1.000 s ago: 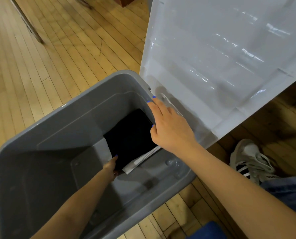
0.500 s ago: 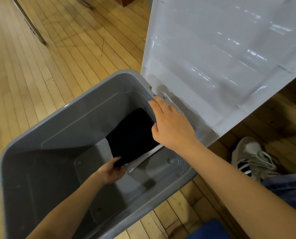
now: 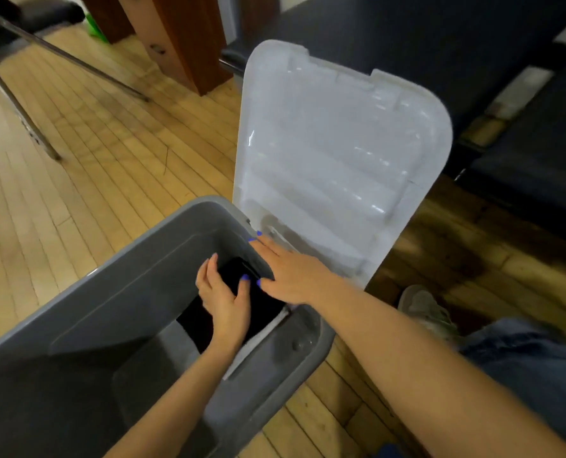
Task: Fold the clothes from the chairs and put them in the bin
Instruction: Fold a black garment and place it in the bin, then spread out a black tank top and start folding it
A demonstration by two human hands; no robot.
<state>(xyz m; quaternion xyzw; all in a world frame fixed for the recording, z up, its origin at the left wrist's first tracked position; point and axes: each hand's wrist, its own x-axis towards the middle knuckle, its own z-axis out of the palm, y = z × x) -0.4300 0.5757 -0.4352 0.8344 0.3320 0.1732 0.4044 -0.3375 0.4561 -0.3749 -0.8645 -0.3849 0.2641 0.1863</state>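
Both forearms reach in from the bottom of the frame toward the gray bin, which fills the lower left, its white lid standing open and tilted back toward the upper right. The left hand is down inside the bin at centre frame, palm down over the folded black garment, the wrist bent slightly upward. The right hand lies flat across the bin's right rim where the lid hinges. Half a second ago the left hand was lower in the picture, pinching the near edge of the black garment; it has since slid up on top of the cloth, and the camera has tipped up, bringing the whole lid, a chair leg at upper left and a dark sofa at upper right into view. The right hand has stayed on the rim. The left hand's fingers are straight and slightly spread, thumb out to the side, resting on the garment without gripping it. The right hand's fingers are extended and close together, touching the rim and the lid's base, the thumb pointing toward the left hand. The black garment lies in the bin's right end on top of a folded white garment, whose edge shows beneath it.
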